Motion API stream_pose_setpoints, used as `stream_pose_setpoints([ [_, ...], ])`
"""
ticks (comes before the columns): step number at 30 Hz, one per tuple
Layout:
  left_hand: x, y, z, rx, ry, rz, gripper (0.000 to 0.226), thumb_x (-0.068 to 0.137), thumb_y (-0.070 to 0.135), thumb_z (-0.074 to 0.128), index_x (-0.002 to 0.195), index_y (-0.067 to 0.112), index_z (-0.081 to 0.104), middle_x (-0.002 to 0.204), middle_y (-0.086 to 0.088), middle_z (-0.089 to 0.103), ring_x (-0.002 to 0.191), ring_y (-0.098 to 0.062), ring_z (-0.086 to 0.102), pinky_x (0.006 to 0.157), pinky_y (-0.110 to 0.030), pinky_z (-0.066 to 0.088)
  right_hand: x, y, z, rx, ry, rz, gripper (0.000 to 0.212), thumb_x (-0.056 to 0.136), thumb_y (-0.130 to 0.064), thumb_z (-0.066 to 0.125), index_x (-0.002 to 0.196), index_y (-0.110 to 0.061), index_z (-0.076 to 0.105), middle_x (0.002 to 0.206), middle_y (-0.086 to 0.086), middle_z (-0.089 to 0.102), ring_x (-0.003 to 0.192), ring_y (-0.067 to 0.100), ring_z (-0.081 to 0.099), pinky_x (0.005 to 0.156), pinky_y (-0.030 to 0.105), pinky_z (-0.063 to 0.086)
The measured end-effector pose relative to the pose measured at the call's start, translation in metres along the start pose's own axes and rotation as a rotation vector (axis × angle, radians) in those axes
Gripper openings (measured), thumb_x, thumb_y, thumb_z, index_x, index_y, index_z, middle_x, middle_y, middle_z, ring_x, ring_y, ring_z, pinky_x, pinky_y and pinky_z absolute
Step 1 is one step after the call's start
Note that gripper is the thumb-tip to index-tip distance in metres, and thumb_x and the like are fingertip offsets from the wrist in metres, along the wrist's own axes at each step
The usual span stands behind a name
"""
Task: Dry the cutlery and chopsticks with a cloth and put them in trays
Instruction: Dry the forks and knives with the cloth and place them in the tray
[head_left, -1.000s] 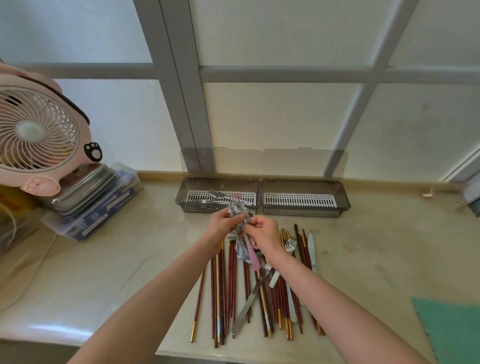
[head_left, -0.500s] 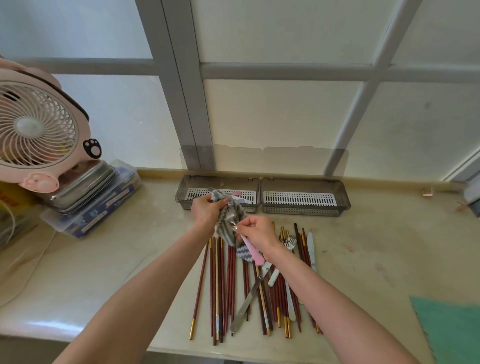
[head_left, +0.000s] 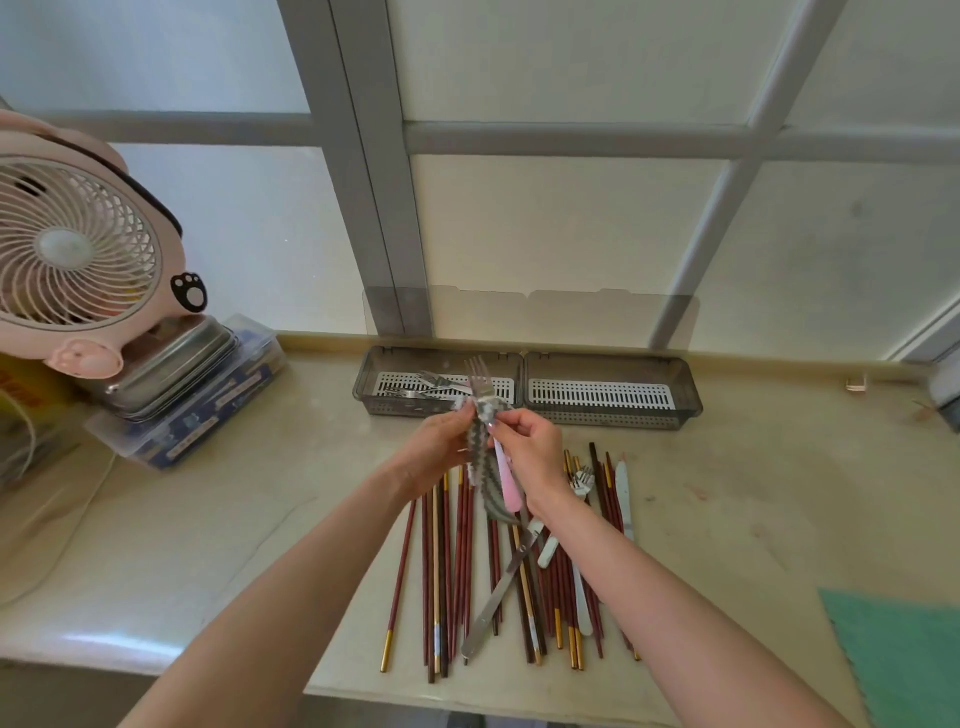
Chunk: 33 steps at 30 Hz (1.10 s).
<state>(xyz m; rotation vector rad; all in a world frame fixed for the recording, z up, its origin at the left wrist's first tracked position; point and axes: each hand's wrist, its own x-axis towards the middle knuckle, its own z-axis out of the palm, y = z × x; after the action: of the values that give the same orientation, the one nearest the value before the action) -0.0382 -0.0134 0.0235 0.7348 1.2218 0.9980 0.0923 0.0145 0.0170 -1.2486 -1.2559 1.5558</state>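
- 2 grey trays sit side by side at the far edge: the left tray (head_left: 364, 387) holds several forks (head_left: 434, 382), beside the right tray (head_left: 688, 387).
- Just nearer, the left hand (head_left: 441, 441) pinches the cloth (head_left: 483, 457) around the pink-handled fork (head_left: 479, 371).
- The right hand (head_left: 535, 449) pinches its handle above the chopsticks (head_left: 447, 571).

W/in cloth (head_left: 480, 462): fork (head_left: 478, 373) neck

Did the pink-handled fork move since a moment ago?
Yes. The pink-handled fork went up and away from the person: half a second ago its prongs sat below the left tray's front edge, and now they overlap the tray.
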Motion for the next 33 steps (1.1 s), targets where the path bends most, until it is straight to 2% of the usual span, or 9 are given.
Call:
stream_pose_setpoints([
  [3,0.001,-0.004,0.003,-0.024,0.095,0.032,0.029,0.096,0.029,0.046,0.093,0.008,0.066,0.083,-0.005,0.065,0.079,-0.017,0.059,0.078,-0.029,0.046,-0.002,-0.002,0.002,-0.025,-0.061,-0.015,0.007,0.088,-0.012,0.065,0.086,-0.011,0.071,0.084,0.006,0.071,0.081,0.018,0.067,0.076,0.027,0.054],
  [7,0.005,0.002,-0.001,-0.129,0.33,0.042,0.019,0.089,0.02,0.058,0.085,0.003,0.065,0.082,-0.008,0.066,0.076,-0.019,0.059,0.073,-0.029,0.047,-0.007,0.0,-0.005,-0.058,-0.243,0.078,0.021,0.088,-0.012,0.064,0.109,-0.011,0.065,0.089,0.0,0.069,0.073,0.005,0.063,0.059,0.011,0.047],
  [10,0.008,0.014,-0.01,-0.222,0.467,0.032,0.017,0.088,0.017,0.061,0.087,0.0,0.062,0.085,-0.009,0.065,0.076,-0.02,0.061,0.069,-0.03,0.049,-0.011,0.01,-0.012,-0.071,-0.362,0.158,0.028,0.086,-0.008,0.065,0.114,-0.01,0.059,0.083,0.001,0.069,0.064,0.007,0.057,0.054,0.014,0.04],
  [13,0.01,0.021,-0.019,-0.259,0.516,0.02,0.02,0.084,0.019,0.066,0.087,0.001,0.061,0.087,-0.01,0.066,0.078,-0.022,0.062,0.07,-0.032,0.05,-0.014,0.018,-0.018,-0.022,-0.435,0.138,0.032,0.085,-0.001,0.063,0.116,-0.01,0.061,0.095,0.008,0.073,0.07,0.01,0.06,0.058,0.018,0.041],
  [19,0.006,0.019,-0.009,-0.256,0.51,0.023,0.019,0.084,0.017,0.066,0.091,0.0,0.062,0.088,-0.011,0.067,0.078,-0.022,0.064,0.067,-0.031,0.051,-0.013,0.012,-0.009,0.045,-0.278,0.092,0.025,0.084,0.005,0.062,0.101,-0.012,0.068,0.086,0.003,0.074,0.07,0.005,0.067,0.055,0.014,0.045],
  [23,0.0,0.01,0.003,-0.239,0.467,0.044,0.015,0.084,0.015,0.066,0.087,0.0,0.063,0.081,-0.01,0.067,0.069,-0.019,0.064,0.06,-0.025,0.051,-0.008,0.008,-0.003,0.027,-0.211,0.059,0.022,0.084,0.005,0.062,0.091,-0.015,0.068,0.082,0.003,0.073,0.058,0.006,0.059,0.052,0.015,0.046],
  [26,-0.002,0.006,0.006,-0.237,0.434,0.05,0.014,0.085,0.015,0.064,0.088,0.001,0.064,0.081,-0.01,0.067,0.071,-0.019,0.063,0.062,-0.027,0.051,-0.004,0.009,-0.001,0.015,-0.118,0.041,0.01,0.084,0.002,0.064,0.087,-0.007,0.063,0.08,0.007,0.069,0.051,0.005,0.055,0.048,0.016,0.045],
  [28,-0.005,0.004,0.009,-0.231,0.407,0.047,0.017,0.086,0.016,0.063,0.093,0.0,0.064,0.083,-0.01,0.068,0.072,-0.018,0.065,0.059,-0.025,0.052,-0.001,0.011,-0.001,0.008,-0.053,0.026,0.014,0.082,-0.004,0.069,0.086,-0.004,0.055,0.08,0.008,0.064,0.05,0.006,0.052,0.046,0.016,0.043],
  [33,-0.012,-0.001,0.015,-0.086,0.36,0.077,0.02,0.085,0.016,0.064,0.1,0.001,0.065,0.086,-0.008,0.069,0.074,-0.014,0.067,0.055,-0.019,0.052,0.004,0.013,0.004,-0.086,0.095,-0.02,0.026,0.079,-0.01,0.073,0.093,-0.009,0.051,0.088,0.005,0.057,0.077,0.015,0.055,0.067,0.023,0.047],
])
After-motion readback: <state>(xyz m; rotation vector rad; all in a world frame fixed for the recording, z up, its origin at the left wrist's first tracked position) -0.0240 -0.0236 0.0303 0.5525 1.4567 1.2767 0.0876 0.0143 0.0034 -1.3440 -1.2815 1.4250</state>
